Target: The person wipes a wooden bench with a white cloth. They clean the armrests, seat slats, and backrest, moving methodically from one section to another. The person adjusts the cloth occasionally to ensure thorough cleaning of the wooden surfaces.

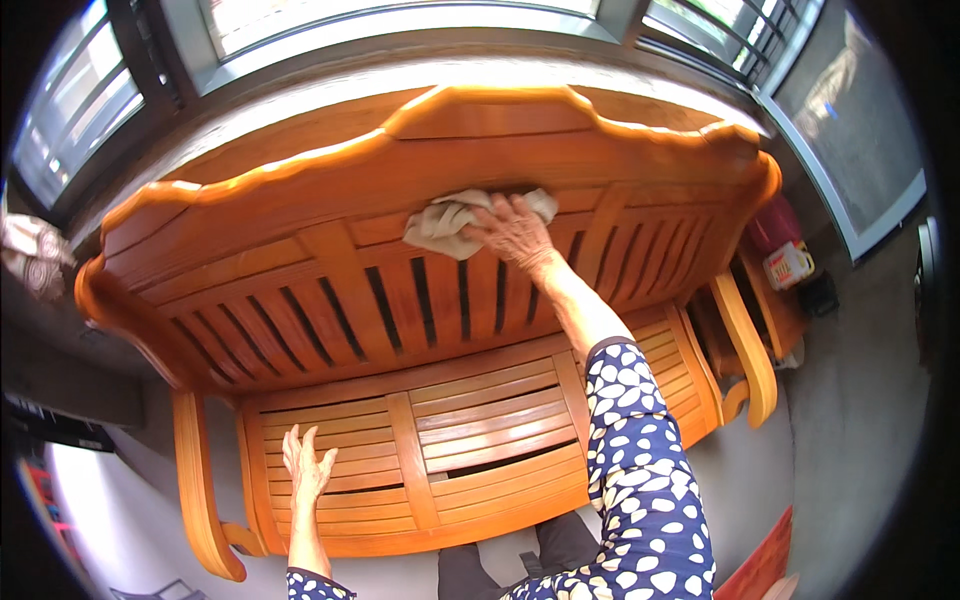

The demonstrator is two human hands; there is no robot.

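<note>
A long wooden bench [500,410] with a slatted seat and a tall carved backrest [490,150] stretches across the view. Against the upper middle of that backrest, just above the slats, a crumpled pale cloth [440,228] is pressed by my right hand [515,235]. The fingers lie over the cloth, and part of it sticks out beyond them on the right. My left hand [309,466] holds nothing; its fingers are spread, and it appears over the left part of the seat. Whether it touches the slats I cannot tell.
Behind the bench run a window ledge and windows [400,18], with an open window pane [850,120] at the right. Curved armrests [205,490] stick out at both ends. A white and red container [788,266] stands beside the right end. A patterned bundle [35,255] is at the far left.
</note>
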